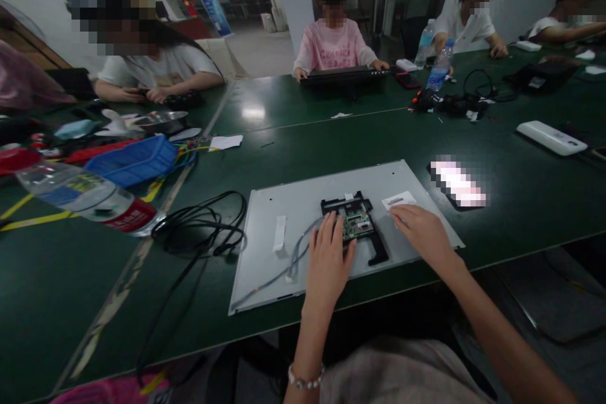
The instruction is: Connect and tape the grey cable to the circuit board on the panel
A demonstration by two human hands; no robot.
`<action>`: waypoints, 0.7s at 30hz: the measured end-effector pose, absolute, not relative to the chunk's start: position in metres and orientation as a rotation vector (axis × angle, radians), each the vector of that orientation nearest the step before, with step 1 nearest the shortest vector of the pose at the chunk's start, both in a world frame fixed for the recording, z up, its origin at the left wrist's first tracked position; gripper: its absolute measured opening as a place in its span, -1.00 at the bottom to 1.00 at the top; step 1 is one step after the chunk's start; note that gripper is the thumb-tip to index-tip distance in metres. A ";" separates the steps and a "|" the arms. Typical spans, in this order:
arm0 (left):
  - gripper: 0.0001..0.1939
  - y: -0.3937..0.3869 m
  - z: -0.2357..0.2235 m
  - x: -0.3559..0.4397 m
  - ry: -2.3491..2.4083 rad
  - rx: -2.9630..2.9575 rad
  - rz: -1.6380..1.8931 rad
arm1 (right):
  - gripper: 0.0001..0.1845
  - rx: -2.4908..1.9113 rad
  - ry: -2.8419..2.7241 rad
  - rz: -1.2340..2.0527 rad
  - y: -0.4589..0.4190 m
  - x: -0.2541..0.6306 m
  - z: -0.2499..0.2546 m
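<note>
A grey metal panel point(293, 214) lies flat on the dark green table point(331, 139) in front of me. A black bracket point(374, 246) with a small green circuit board point(357, 224) sits on the panel's middle. My left hand point(329, 259) rests on the panel with fingers stretched out, fingertips touching the board's left edge. My right hand point(419, 230) lies flat on the panel's right part, fingers apart, near a white label point(398, 201). A thin grey cable point(298, 255) runs across the panel left of my left hand.
Black cables point(203, 227) coil left of the panel. A plastic water bottle point(89, 199) lies on its side beside a blue basket point(132, 161). A phone point(457, 184) lies right of the panel, a white box point(552, 137) farther right. Several other people sit around the table.
</note>
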State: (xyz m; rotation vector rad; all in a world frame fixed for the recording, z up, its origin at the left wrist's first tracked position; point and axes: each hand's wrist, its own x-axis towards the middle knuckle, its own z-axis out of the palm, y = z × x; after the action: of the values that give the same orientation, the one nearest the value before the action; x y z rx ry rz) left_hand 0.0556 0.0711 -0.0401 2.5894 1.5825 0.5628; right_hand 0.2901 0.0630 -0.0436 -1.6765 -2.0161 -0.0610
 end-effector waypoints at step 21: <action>-0.50 0.069 -0.038 0.057 1.570 2.601 0.601 | -0.66 -1.547 -1.915 0.139 0.046 0.254 -0.052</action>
State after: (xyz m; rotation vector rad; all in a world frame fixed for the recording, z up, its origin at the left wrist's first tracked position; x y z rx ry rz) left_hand 0.0567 0.0688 -0.0377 2.6012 1.5703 0.6012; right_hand 0.2542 0.0461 -0.0522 -1.5468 -1.9149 0.1388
